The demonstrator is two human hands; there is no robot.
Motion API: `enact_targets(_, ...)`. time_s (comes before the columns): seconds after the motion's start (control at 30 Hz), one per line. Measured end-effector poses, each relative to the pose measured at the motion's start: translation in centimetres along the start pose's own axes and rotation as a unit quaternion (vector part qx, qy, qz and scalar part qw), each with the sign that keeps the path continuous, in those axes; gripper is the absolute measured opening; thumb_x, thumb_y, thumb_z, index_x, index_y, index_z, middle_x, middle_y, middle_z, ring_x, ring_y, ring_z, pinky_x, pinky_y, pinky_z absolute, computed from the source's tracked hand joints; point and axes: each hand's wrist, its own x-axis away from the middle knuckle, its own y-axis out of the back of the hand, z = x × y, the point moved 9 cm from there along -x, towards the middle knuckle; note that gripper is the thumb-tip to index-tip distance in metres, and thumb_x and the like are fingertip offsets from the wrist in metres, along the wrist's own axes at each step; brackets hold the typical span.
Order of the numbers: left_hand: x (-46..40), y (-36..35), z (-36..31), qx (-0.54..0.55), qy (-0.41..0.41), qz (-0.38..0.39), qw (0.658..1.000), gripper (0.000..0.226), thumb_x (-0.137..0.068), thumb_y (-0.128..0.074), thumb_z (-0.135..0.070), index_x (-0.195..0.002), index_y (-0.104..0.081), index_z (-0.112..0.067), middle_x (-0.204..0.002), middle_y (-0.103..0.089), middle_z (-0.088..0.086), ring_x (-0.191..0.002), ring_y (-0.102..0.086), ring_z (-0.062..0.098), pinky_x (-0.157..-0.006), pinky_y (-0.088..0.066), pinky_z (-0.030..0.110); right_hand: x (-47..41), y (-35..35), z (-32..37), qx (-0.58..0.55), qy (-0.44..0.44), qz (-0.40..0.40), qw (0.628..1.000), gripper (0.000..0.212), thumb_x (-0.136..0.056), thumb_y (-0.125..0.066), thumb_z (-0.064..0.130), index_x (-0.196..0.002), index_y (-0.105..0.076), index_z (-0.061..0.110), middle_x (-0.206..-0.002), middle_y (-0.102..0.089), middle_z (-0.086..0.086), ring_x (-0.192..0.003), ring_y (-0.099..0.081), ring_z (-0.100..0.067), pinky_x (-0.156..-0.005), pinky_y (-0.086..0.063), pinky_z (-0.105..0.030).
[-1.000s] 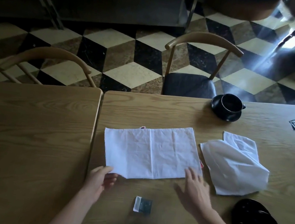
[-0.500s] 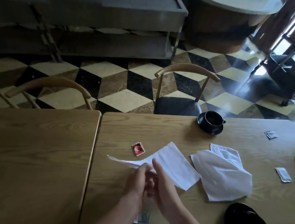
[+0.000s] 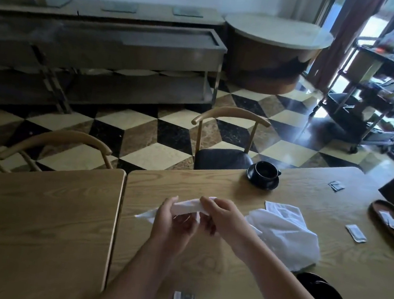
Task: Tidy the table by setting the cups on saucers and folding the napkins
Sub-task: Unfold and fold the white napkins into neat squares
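I see a white napkin (image 3: 184, 207) lifted just above the bench (image 3: 235, 195), held between my hands at the centre. It looks light, thin and floppy, so I judge it needs holding by its edges or corners to keep a fold straight. My left hand (image 3: 171, 221) pinches its underside with curled fingers (image 3: 184, 225); my right hand (image 3: 223, 216) pinches the top edge. A second napkin (image 3: 285, 235) lies crumpled to the right. Farther off, a black cup (image 3: 265, 170) sits on its saucer (image 3: 262, 182).
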Motion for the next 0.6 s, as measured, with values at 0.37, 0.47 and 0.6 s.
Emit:
enact_targets(0.37,-2.0,-1.3,-12.8,-0.138,-0.076,-0.072,0.985,0.016,-0.089,-0.056,-0.016,-0.079,-0.063,-0.006,-0.062,-0.061,0.008,-0.046,-0.061,0.015,-0.044,-0.05,0.022,-6.5,6.6,3.6,-0.18,-0.098,-0.069,0.976,0.018,-0.091,-0.055,0.018,-0.074,-0.058,0.014,-0.067,-0.064,-0.005,-0.049,-0.053,-0.013,-0.041,-0.041,-0.02)
enact_targets(0.47,-1.6,-3.4,-16.7,-0.157,-0.142,-0.08,0.974,0.011,-0.084,-0.067,-0.017,-0.082,-0.063,-0.007,-0.068,-0.059,0.007,-0.05,-0.06,0.013,-0.043,-0.051,0.022,-8.5,6.6,6.4,-0.248,-0.084,-0.06,0.963,0.015,-0.095,-0.053,0.017,-0.082,-0.055,0.011,-0.068,-0.065,-0.006,-0.05,-0.054,-0.013,-0.041,-0.041,-0.021)
enact_targets(0.6,0.5,-6.0,-20.6,-0.153,-0.227,-0.04,0.961,0.024,-0.077,-0.074,-0.021,-0.095,-0.066,-0.008,-0.077,-0.063,0.007,-0.06,-0.065,0.014,-0.048,-0.05,0.026,-9.0,6.6,9.7,-0.268,-0.037,-0.058,0.961,0.014,-0.098,-0.055,0.02,-0.087,-0.058,0.011,-0.074,-0.065,-0.008,-0.055,-0.055,-0.015,-0.046,-0.042,-0.023)
